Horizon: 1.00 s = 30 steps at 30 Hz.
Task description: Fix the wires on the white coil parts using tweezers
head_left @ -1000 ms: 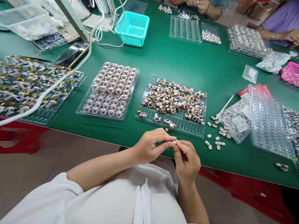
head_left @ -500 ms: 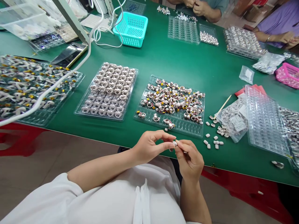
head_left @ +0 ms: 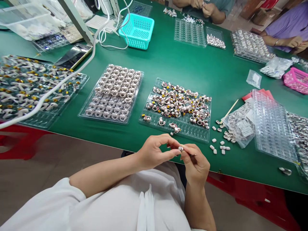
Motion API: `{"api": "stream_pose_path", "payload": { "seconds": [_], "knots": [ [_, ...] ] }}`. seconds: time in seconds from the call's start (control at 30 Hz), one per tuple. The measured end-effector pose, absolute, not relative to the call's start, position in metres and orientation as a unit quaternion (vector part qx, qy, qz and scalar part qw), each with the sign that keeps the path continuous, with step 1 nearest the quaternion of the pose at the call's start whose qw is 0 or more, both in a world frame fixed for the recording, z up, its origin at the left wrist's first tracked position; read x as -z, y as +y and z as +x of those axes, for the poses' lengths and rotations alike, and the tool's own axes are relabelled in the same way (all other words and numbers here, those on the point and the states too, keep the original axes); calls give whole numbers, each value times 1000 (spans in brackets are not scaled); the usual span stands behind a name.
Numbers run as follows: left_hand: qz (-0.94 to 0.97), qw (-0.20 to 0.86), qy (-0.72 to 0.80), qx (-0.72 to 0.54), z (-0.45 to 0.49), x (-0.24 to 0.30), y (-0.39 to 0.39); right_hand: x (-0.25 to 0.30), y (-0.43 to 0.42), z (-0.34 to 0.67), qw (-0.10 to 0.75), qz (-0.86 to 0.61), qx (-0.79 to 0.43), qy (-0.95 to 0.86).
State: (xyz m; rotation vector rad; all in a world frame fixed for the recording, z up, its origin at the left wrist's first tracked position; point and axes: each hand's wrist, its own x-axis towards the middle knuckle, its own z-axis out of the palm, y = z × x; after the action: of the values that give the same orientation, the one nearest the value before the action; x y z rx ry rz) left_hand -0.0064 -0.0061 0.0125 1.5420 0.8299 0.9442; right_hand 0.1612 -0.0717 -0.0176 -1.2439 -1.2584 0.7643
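Left of the heaped tray [head_left: 192,133], I see the ring tray [head_left: 139,86]. On the heaped tray's near side, my left hand [head_left: 155,152] has its fingertips at a small part [head_left: 181,149]; whether they grip or only touch it, I cannot tell from here. My right hand [head_left: 196,163] pinches that part. Right of the heaped tray, loose caps [head_left: 223,148] lie beside a bag [head_left: 240,123].

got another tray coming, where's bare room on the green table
Widest: green tabletop between turquoise basket, heaped parts tray and small clear bag. Narrower: the strip between heaped parts tray and ring-shaped parts tray. Crowded: right, with loose white caps, labelled bag and clear tray; front centre, where left hand and right hand hold a small part.
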Motion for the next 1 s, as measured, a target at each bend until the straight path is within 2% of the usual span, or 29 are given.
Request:
{"api": "stream_pose_path", "payload": {
  "seconds": [0.37, 1.0],
  "knots": [
    [640, 544, 372, -395, -5, -13, -7, 24, -69, 156, 596, -520, -385, -475],
    [655, 524, 367, -402, -7, -10, -3, 24, -69, 156, 570, -547, -302, -534]
  ]
}}
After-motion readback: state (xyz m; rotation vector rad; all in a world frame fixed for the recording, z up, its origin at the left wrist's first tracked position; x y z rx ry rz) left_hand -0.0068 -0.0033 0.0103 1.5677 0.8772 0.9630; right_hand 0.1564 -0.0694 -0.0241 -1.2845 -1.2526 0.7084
